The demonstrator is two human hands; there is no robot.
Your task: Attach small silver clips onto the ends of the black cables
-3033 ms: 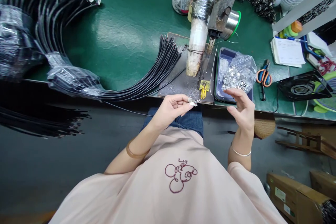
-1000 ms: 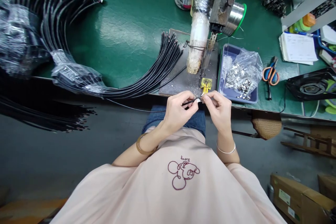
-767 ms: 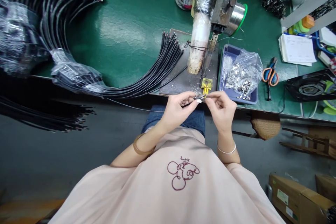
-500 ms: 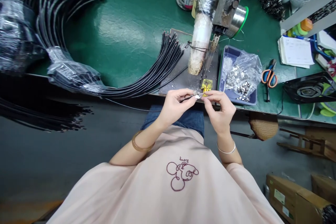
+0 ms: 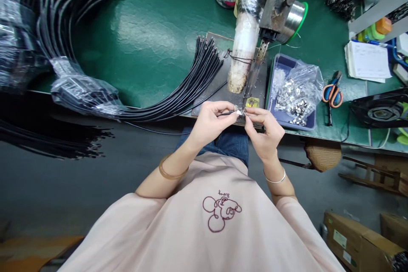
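Two hands pinch a thin black wire and a tiny metal clip at the bench edge

Seen from above: left hand [image 5: 210, 121] w/ fingers curled, thumb & forefinger pressed together on the wire [image 5: 227, 114] end; right hand [image 5: 264, 129] meets it fingertip to fingertip, pinching the small silver clip [image 5: 239, 111] at the wire tip. Clip sits just in front of the dark plate [image 5: 219, 93], near its front edge. On the plate a taped white tube [image 5: 242, 53] stands tilted, a yellow jig [image 5: 252, 102] beside it. Left of the plate: fanned bundle of black cables [image 5: 188, 89], touching it. Right of the plate: blue tray [image 5: 280, 66] w/ a clear bag of clips [image 5: 298, 95]; further right, scissors [image 5: 332, 93]. Behind the plate: solder spool [image 5: 295, 15]. All on a green bench [image 5: 153, 34]
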